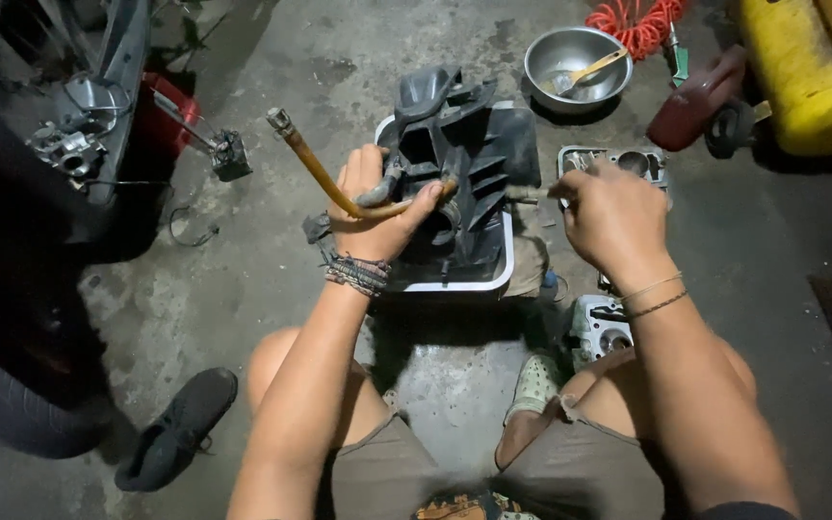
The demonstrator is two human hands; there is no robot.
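Floor: stained concrete workshop floor (272, 270), person squatting over a white tray (505, 260).
Black housing: a ribbed black plastic engine cover (474, 164) sits in the tray.
Left hand: left hand (377, 207) clamped on an amber hose (315, 169) at the housing's left edge; the hose's long axis runs up-left, away from the housing.
Right hand: right hand (613, 217), right of the housing, fingers pinched together on a thin rod-like piece; hard to make out.
Nearer hand: left, touching the housing.
Beyond the housing: steel bowl (578, 63).

We are looking down at a stained grey concrete floor (358, 58), dim light fading toward the edges.
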